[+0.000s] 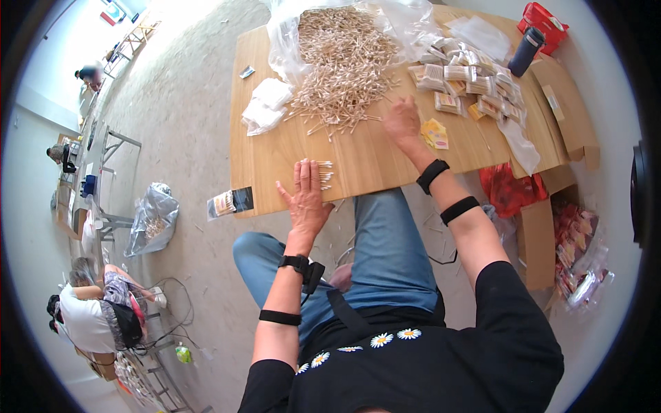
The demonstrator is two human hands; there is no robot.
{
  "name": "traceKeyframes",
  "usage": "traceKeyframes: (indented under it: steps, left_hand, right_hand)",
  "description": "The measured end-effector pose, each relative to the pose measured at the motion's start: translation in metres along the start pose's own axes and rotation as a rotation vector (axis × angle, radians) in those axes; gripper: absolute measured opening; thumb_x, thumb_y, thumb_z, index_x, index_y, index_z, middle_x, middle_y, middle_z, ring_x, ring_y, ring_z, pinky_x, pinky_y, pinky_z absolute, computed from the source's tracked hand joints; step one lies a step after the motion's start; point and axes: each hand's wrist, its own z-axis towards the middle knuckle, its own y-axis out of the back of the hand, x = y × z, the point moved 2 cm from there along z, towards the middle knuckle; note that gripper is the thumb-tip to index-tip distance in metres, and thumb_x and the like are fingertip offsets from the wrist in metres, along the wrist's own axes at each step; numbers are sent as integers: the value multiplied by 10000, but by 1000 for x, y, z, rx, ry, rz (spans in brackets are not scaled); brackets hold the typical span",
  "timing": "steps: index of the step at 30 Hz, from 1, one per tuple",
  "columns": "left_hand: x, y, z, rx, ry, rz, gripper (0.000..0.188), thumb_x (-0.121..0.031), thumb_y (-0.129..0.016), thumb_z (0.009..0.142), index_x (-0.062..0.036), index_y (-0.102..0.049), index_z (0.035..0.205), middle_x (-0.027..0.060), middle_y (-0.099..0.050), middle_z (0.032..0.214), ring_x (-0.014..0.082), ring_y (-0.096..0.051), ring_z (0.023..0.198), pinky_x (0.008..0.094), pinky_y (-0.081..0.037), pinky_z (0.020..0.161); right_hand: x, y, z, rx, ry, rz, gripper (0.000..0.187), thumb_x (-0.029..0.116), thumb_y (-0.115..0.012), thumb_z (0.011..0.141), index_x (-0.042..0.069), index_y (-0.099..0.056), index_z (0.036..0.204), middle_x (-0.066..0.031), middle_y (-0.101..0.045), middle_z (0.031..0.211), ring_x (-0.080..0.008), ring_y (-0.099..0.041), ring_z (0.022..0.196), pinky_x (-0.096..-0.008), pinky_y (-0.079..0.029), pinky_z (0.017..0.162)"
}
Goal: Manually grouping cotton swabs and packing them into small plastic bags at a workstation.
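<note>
Left hand [305, 199] flat at swab row [326, 176], right hand [401, 120] by swab pile [344, 62]

Left hand palm down, fingers stretched out over the row's left side, near part of worktop [385, 165]. Right hand curled, just right of the pile's near end; can't tell if it grips anything. Pile lies far-centre, partly in clear plastic bag [284, 41]. Yellow cards [434, 134] near right hand, swab packets [475, 79] far right.

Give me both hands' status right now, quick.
Left hand: open, palm down, fingers extended beside a few loose swabs.
Right hand: fingers curled near the swab pile; whether it's closed on anything cannot be told.
</note>
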Motion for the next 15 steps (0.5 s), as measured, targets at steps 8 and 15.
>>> traceKeyframes:
  steps: [8, 15]
  left_hand:
    - [-4, 3, 2, 20, 9, 16, 1225, -371, -899, 628, -128, -167, 1580, 46, -187, 1628, 240, -159, 1523, 753, -144, 1112]
    - [0, -1, 0, 8, 25, 10, 1217, -345, -901, 628, -124, -172, 1578, 51, -196, 1622, 243, -163, 1522, 775, -140, 1097]
  right_hand:
    - [-4, -9, -5, 109, 360, 195, 395, 191, -674, 745, -30, -630, 1070, -210, -614, 1139, -394, -535, 1147, -458, -408, 1014]
    - [23, 11, -66, 214, 476, 174, 715, 266, -806, 646, -50, -542, 1231, -246, -567, 1248, -421, -506, 1198, -479, -389, 1070]
